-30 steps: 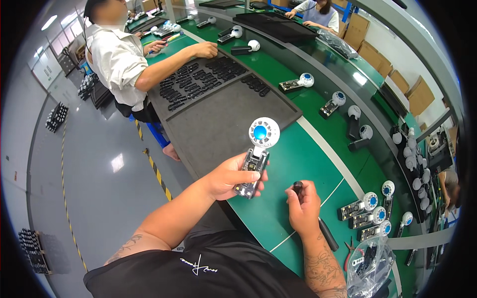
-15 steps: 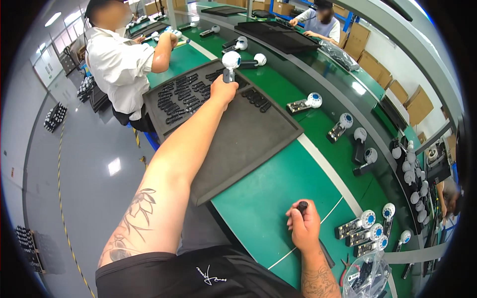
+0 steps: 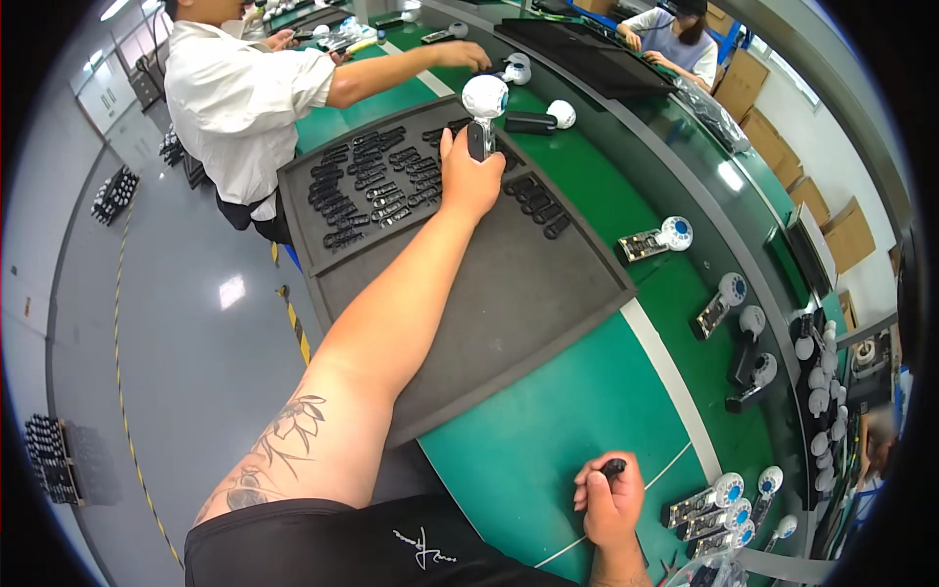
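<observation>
The held device has a smooth, plastic-looking head; the tray looks matt, the floor glossy.

Lighting: bright, even; ceiling lamps, upper left. Shadows: soft. Glare: white patches on grey floor and glossy surface, upper right. Distortion: fisheye bowing, blackened corners, bluish rim fringe.
</observation>
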`<act>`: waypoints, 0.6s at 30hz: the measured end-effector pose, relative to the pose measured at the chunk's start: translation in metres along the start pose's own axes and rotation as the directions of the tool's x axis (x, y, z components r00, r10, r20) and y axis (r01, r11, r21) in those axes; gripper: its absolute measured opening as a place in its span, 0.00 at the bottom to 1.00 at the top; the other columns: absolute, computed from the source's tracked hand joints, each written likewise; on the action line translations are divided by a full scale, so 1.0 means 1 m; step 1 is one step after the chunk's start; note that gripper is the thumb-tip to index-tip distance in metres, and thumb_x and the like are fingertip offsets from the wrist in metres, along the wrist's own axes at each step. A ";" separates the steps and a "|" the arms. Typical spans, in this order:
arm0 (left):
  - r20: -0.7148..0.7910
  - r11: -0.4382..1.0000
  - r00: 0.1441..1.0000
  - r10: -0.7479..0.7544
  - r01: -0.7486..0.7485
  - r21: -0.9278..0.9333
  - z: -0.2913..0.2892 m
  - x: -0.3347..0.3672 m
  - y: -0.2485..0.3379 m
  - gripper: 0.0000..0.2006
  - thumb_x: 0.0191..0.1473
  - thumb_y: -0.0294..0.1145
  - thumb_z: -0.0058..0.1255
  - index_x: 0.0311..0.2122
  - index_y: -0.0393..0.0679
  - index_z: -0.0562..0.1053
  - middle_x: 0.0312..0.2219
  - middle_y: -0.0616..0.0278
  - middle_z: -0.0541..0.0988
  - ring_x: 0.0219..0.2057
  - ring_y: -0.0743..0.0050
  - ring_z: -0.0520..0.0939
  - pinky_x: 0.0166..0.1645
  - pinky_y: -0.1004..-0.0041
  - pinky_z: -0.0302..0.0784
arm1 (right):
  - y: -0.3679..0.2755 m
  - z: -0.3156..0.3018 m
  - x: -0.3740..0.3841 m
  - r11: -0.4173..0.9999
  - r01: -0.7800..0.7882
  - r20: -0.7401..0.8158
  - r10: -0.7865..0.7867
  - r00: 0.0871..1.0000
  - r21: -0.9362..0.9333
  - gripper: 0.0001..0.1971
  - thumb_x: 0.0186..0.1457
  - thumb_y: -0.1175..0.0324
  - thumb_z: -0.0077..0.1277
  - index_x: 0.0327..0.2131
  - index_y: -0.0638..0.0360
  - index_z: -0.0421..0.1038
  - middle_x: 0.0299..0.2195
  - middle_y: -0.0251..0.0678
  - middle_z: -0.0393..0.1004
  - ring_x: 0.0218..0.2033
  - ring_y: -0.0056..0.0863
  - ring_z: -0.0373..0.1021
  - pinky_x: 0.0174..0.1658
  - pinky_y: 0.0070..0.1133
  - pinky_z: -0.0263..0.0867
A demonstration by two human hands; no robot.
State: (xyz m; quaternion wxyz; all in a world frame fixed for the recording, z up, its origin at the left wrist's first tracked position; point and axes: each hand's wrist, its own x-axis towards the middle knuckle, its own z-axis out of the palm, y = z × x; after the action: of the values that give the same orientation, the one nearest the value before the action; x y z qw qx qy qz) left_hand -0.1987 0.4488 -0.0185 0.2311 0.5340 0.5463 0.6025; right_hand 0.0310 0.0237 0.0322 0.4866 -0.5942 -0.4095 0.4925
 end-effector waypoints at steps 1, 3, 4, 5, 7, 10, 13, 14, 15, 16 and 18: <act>-0.007 1.000 1.000 0.008 -0.008 0.007 0.000 -0.001 -0.002 0.29 0.52 0.31 0.53 0.62 0.41 0.71 0.64 0.35 0.68 0.72 0.32 0.57 0.70 0.56 0.61 | 0.001 0.000 0.000 1.000 0.008 0.005 -0.008 1.000 -0.005 0.08 0.63 0.81 0.44 0.44 0.61 0.66 0.30 0.41 0.76 0.20 0.20 0.67 0.21 0.15 0.65; -0.017 1.000 0.999 0.028 -0.027 0.016 0.002 -0.003 -0.003 0.30 0.52 0.30 0.53 0.63 0.41 0.70 0.64 0.35 0.68 0.72 0.31 0.57 0.70 0.55 0.60 | 0.003 -0.002 0.001 0.999 0.029 0.012 -0.029 1.000 -0.014 0.08 0.62 0.81 0.44 0.44 0.61 0.65 0.30 0.41 0.76 0.20 0.20 0.67 0.21 0.15 0.64; -0.022 0.999 0.999 0.039 -0.039 0.018 0.004 -0.003 -0.002 0.30 0.52 0.30 0.54 0.63 0.41 0.70 0.64 0.34 0.68 0.72 0.31 0.57 0.70 0.55 0.60 | 0.004 -0.001 0.001 0.999 0.041 0.013 -0.041 0.999 -0.020 0.07 0.62 0.81 0.44 0.44 0.62 0.65 0.29 0.41 0.76 0.20 0.20 0.67 0.21 0.15 0.64; -0.021 0.999 0.999 0.043 -0.042 0.017 0.005 -0.004 -0.003 0.30 0.52 0.30 0.54 0.63 0.41 0.70 0.64 0.34 0.68 0.72 0.31 0.57 0.70 0.55 0.60 | 0.004 -0.001 0.001 0.999 0.044 0.011 -0.044 0.999 -0.018 0.07 0.62 0.81 0.44 0.44 0.62 0.65 0.29 0.41 0.76 0.20 0.20 0.67 0.21 0.15 0.64; -0.046 0.998 0.997 0.061 -0.060 0.030 0.007 -0.005 -0.008 0.30 0.52 0.29 0.54 0.63 0.41 0.70 0.64 0.34 0.68 0.72 0.32 0.56 0.71 0.55 0.60 | 0.005 -0.001 0.001 0.999 0.031 0.014 -0.031 0.999 -0.016 0.07 0.62 0.81 0.46 0.44 0.63 0.66 0.30 0.41 0.76 0.20 0.20 0.68 0.22 0.15 0.66; -0.080 0.996 0.994 0.080 -0.077 0.040 0.007 -0.003 -0.010 0.30 0.52 0.29 0.54 0.63 0.41 0.70 0.64 0.35 0.68 0.72 0.32 0.56 0.71 0.55 0.59 | 0.005 0.000 0.002 1.000 0.023 0.021 -0.023 1.000 -0.020 0.07 0.63 0.81 0.47 0.44 0.64 0.66 0.30 0.40 0.77 0.21 0.20 0.69 0.23 0.15 0.68; -0.067 1.000 0.998 0.020 -0.021 -0.009 0.006 0.000 -0.008 0.29 0.53 0.29 0.54 0.63 0.42 0.71 0.65 0.35 0.66 0.73 0.32 0.54 0.71 0.55 0.59 | 0.008 0.001 0.003 0.999 0.047 0.020 -0.048 0.999 0.007 0.07 0.63 0.81 0.45 0.44 0.62 0.66 0.30 0.41 0.76 0.20 0.20 0.67 0.21 0.15 0.65; -0.062 1.000 0.998 0.000 -0.001 -0.024 0.005 0.001 -0.008 0.29 0.53 0.30 0.54 0.63 0.42 0.71 0.66 0.35 0.66 0.73 0.32 0.54 0.71 0.56 0.59 | 0.009 0.001 0.004 0.998 0.054 0.019 -0.054 0.998 0.016 0.08 0.63 0.81 0.44 0.44 0.61 0.66 0.29 0.41 0.76 0.20 0.20 0.67 0.21 0.15 0.65; -0.062 1.000 0.998 -0.005 0.003 -0.024 0.003 0.001 -0.007 0.29 0.53 0.30 0.54 0.63 0.42 0.71 0.66 0.35 0.66 0.73 0.32 0.54 0.71 0.56 0.59 | 0.009 0.001 0.003 0.999 0.050 0.020 -0.051 0.999 0.013 0.08 0.63 0.81 0.44 0.44 0.61 0.66 0.29 0.41 0.76 0.20 0.20 0.67 0.21 0.15 0.65; -0.051 0.999 0.998 -0.027 0.025 -0.034 0.002 0.001 -0.006 0.29 0.53 0.30 0.53 0.63 0.42 0.71 0.66 0.34 0.65 0.73 0.32 0.54 0.71 0.56 0.58 | 0.009 0.002 0.004 0.999 0.052 0.018 -0.052 0.998 0.013 0.07 0.63 0.81 0.44 0.44 0.61 0.66 0.29 0.41 0.76 0.20 0.20 0.67 0.21 0.15 0.65; -0.025 0.996 0.997 -0.072 0.070 -0.056 0.002 0.003 -0.002 0.29 0.53 0.30 0.53 0.63 0.43 0.71 0.67 0.34 0.63 0.73 0.32 0.53 0.71 0.56 0.58 | 0.007 0.003 0.005 0.998 0.055 0.008 -0.055 0.998 0.011 0.07 0.63 0.80 0.45 0.44 0.61 0.66 0.29 0.41 0.75 0.20 0.20 0.67 0.21 0.15 0.64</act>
State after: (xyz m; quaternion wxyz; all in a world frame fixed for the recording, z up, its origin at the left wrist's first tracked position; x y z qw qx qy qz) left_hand -0.1989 0.4527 -0.0198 0.2597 0.4997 0.5511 0.6158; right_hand 0.0295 0.0278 0.0238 0.5013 -0.5779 -0.4253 0.4835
